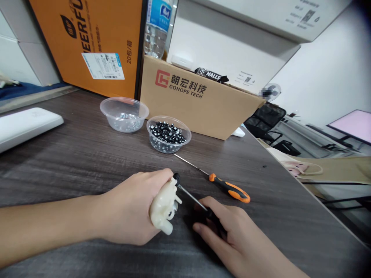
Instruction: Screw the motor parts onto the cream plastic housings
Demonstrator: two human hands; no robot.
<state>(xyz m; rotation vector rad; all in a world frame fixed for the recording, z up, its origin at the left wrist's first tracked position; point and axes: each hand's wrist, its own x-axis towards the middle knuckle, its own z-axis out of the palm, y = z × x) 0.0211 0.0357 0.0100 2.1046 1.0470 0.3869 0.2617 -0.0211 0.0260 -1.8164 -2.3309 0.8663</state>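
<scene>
the fingers of the left hand [127, 206] were clenched round a cream moulded plastic part [164, 208], holding it over the table, while the fingers of the right hand [223, 227] grasped a dark-handled screwdriver [191, 197], its shaft tip meeting a black-headed screw [176, 178] in the part. the part looked light, stiff and smooth, so it might slip; its rounded body seemed the best place to hold. from the right hand, an orange-and-black screwdriver [232, 191] lay at 12 o'clock on the dark wood-grain table [72, 154]. at 11 o'clock stood a clear plastic bowl [168, 144] of black-headed screws, with a second clear bowl [124, 122] of silver screws beside it and a cohope tech cardboard box [199, 98] beyond.
</scene>
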